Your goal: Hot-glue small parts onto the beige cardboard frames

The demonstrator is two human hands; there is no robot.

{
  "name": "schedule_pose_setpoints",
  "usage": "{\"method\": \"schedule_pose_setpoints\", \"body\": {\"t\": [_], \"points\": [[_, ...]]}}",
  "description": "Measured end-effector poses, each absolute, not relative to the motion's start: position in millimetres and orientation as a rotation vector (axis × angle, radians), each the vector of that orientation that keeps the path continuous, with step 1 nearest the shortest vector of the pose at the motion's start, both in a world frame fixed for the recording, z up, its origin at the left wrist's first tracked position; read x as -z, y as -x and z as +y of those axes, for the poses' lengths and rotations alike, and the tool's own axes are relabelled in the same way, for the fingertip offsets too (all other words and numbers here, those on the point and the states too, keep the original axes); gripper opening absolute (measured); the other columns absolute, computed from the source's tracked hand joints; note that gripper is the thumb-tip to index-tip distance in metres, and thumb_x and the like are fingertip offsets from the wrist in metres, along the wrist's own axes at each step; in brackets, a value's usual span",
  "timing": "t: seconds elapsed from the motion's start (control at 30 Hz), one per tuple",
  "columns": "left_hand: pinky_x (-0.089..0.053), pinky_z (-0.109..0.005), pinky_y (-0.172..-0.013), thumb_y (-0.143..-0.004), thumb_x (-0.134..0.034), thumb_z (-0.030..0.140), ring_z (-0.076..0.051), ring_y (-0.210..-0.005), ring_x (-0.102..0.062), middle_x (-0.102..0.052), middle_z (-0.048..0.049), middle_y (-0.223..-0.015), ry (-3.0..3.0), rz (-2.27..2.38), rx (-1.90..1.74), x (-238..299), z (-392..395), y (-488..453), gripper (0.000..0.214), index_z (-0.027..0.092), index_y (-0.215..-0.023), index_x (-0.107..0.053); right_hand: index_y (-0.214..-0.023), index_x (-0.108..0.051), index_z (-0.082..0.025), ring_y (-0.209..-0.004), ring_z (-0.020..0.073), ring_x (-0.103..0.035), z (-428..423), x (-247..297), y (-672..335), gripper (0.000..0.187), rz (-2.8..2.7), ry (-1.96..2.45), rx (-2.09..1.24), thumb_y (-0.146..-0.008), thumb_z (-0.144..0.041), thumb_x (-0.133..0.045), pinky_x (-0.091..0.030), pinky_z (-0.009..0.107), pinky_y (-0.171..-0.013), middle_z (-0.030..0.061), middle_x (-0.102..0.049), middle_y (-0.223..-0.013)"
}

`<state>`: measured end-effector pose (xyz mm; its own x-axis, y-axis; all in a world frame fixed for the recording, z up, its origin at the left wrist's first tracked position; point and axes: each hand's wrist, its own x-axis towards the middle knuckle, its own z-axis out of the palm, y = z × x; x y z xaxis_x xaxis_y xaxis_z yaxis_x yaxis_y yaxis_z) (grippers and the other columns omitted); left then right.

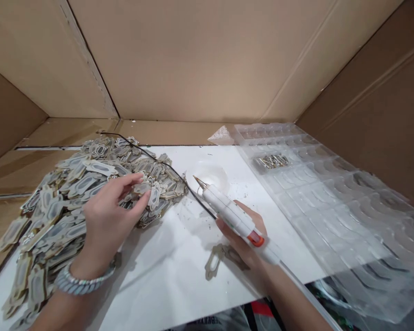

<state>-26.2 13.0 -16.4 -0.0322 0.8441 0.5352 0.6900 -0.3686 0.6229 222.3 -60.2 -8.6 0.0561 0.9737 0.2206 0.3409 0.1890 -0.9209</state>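
Observation:
My left hand, with a bracelet on the wrist, rests on a big pile of flat gold-edged ornament pieces at the left. Its thumb and fingers are pinched on one piece at the pile's right edge. My right hand grips a white glue gun with an orange trigger. The metal tip points up and left, just above the white board. A black cord runs from the gun across the pile. One gold frame piece lies on the board below my right hand.
A white board covers the bottom of a large cardboard box whose walls rise all round. Clear plastic compartment trays lie at the right, one cell holding several small gold parts. A round clear dish sits near the gun tip.

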Motion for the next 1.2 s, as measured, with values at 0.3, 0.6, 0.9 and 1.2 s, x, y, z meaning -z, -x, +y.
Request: {"method": "schedule_pose_setpoints", "body": {"t": [0.3, 0.6, 0.9, 1.2], "points": [[-0.048, -0.047, -0.095, -0.088, -0.059, 0.035, -0.027, -0.101, -0.064, -0.068, -0.0053, -0.106, -2.53, 1.898, -1.226, 15, 18, 33, 0.042, 0.021, -0.128, -0.054, -0.066, -0.049, -0.023, -0.053, 0.0138, -0.046, -58, 16, -222, 0.028, -1.43, 1.258, -0.726, -0.087, -0.035, -0.063, -0.033, 0.029, -0.046, -0.0004, -0.05, -0.064], [-0.049, -0.033, -0.064, -0.07, -0.08, 0.047, -0.02, -0.074, -0.064, -0.069, -0.0003, -0.086, -2.754, 0.767, -0.641, 32, -40, -34, 0.05, 0.02, -0.104, -0.053, -0.068, -0.052, -0.022, -0.058, 0.0131, -0.052, -54, 24, -222, 0.025, -1.388, 1.219, -0.67, -0.087, -0.031, -0.066, -0.039, 0.027, -0.052, -0.0017, -0.056, -0.069], [-0.049, -0.041, -0.088, -0.083, -0.058, 0.013, -0.024, -0.098, -0.065, -0.071, -0.0064, -0.103, -2.863, 0.866, -0.582, 36, -38, -31, 0.051, 0.016, -0.133, -0.047, -0.073, -0.059, -0.022, -0.061, 0.0155, -0.058, -57, 19, -220, 0.022, -1.36, 1.317, -0.694, -0.086, -0.039, -0.067, -0.044, 0.027, -0.054, -0.0011, -0.058, -0.069], [-0.056, -0.04, -0.089, -0.084, -0.061, 0.013, -0.02, -0.084, -0.071, -0.073, -0.0031, -0.092, -2.79, 0.892, -0.676, 46, -31, -38, 0.041, 0.018, -0.124, -0.051, -0.071, -0.06, -0.022, -0.064, 0.0165, -0.06, -57, 15, -222, 0.026, -1.368, 1.383, -0.716, -0.086, -0.042, -0.066, -0.047, 0.028, -0.058, 0.0006, -0.062, -0.073]]}}
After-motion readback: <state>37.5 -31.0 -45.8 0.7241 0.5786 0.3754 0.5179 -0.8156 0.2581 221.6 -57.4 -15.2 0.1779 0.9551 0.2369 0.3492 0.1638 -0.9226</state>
